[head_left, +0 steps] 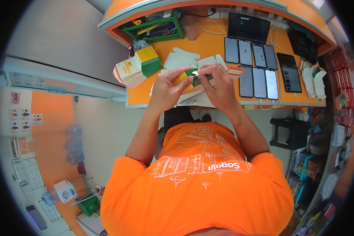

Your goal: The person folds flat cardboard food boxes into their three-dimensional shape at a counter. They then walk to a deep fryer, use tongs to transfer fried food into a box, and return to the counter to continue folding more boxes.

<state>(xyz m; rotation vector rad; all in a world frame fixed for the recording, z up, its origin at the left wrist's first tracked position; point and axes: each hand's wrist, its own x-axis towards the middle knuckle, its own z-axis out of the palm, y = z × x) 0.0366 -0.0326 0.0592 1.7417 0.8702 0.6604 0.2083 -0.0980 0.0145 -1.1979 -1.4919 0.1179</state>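
Note:
Above the front of the orange desk, my left hand point(167, 88) and my right hand point(221, 87) both grip a small green-and-yellow paper carton point(191, 73). The fingertips of both hands meet at a white flap on its top edge. An orange-and-white printed piece point(235, 71) sticks out beyond my right hand; whether it belongs to the carton I cannot tell. Flat white carton blanks point(179, 58) lie loosely under and behind my hands. Left of them, a fanned pile of flattened cartons point(128, 73) rests against a yellow-and-green stack point(148, 59).
Several phones point(259, 80) lie in rows on the right, beside a dark tablet point(289, 70) and a laptop-like screen point(247, 27). Charging cables run among them. A green crate point(155, 29) and a clear cup point(190, 27) stand at the back, under a shelf point(192, 8).

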